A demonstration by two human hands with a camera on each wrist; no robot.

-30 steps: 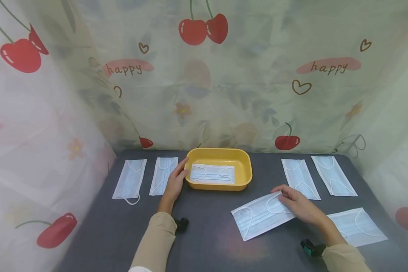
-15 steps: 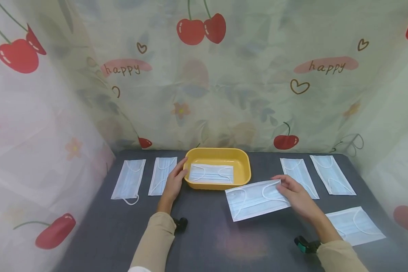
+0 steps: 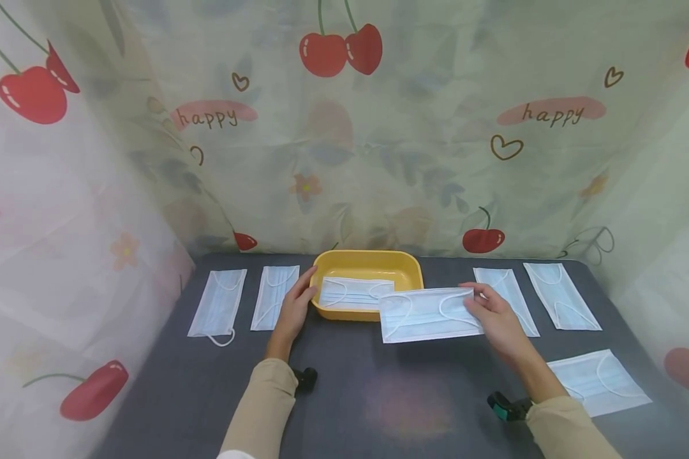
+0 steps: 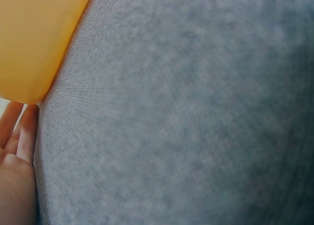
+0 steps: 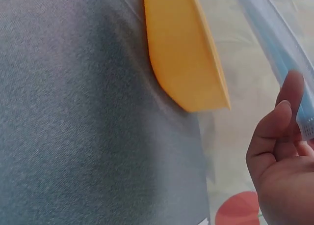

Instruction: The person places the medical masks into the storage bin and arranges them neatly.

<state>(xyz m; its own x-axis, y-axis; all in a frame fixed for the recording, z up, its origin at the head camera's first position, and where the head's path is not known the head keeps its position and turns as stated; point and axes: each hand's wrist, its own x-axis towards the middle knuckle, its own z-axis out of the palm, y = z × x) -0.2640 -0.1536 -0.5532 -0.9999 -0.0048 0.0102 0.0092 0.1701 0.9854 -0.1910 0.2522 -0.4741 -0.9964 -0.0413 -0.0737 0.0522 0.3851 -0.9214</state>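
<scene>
Blue face mask (image 3: 429,314) is pinched at its right end by the right hand (image 3: 496,319), fingers clamped on it; it is held level above the desk (image 3: 344,389), overlapping the near right corner of the yellow tray (image 3: 369,261). Left hand (image 3: 293,309) is laid against the tray's left wall, fingers straight and together. A second mask (image 3: 353,292) lies inside the tray.
</scene>
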